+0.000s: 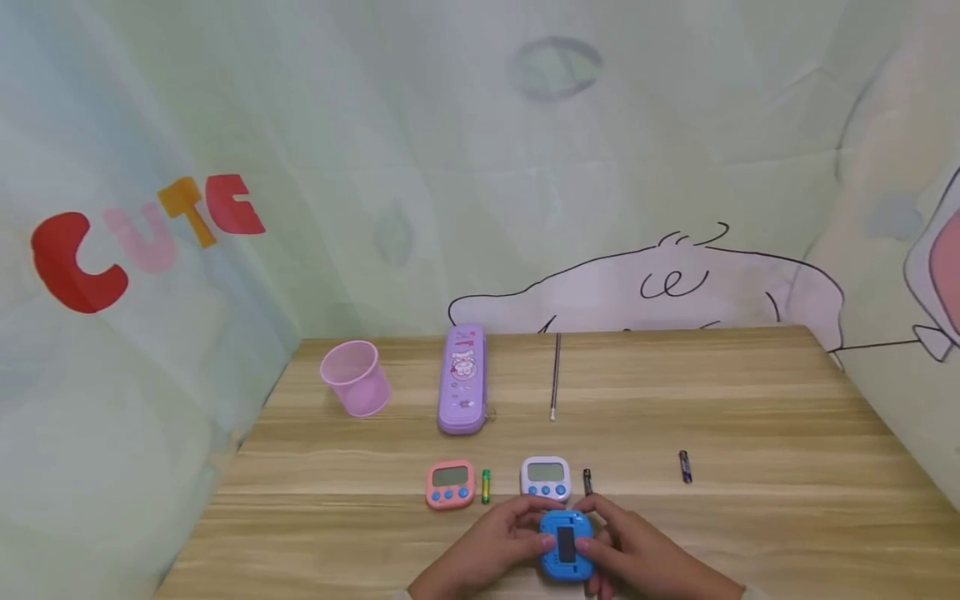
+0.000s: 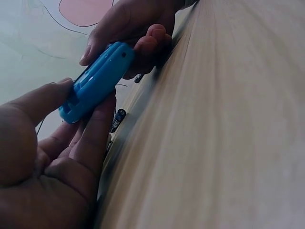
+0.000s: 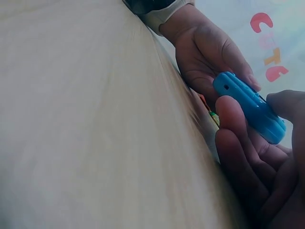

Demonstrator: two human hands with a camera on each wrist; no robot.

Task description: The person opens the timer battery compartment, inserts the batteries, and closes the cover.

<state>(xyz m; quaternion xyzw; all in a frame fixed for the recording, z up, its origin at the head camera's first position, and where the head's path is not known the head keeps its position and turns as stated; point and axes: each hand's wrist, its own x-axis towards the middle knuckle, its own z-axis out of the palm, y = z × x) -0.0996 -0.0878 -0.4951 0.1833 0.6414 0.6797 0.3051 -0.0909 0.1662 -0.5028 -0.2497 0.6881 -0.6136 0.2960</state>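
Note:
A blue digital timer [image 1: 566, 543] is held just above the table's near edge, its back with a dark rectangle facing up. My left hand [image 1: 491, 540] grips its left side, thumb on the back and fingers beneath. From the other side my right hand [image 1: 645, 546] pinches it, thumb also on the back. The left wrist view shows the timer [image 2: 97, 81] edge-on between both hands. Just beyond the hands lie a white timer [image 1: 545, 475] and a dark battery [image 1: 588, 481]. A pink timer [image 1: 450, 485] with a green battery [image 1: 486, 487] beside it lies to the left.
Another dark battery [image 1: 686, 467] lies to the right on the wooden table [image 1: 787, 417]. Farther back stand a pink cup [image 1: 360, 383], a purple pencil case [image 1: 462, 392] and a thin pencil [image 1: 555, 379]. Printed curtains [image 1: 375, 167] surround the table's back and sides.

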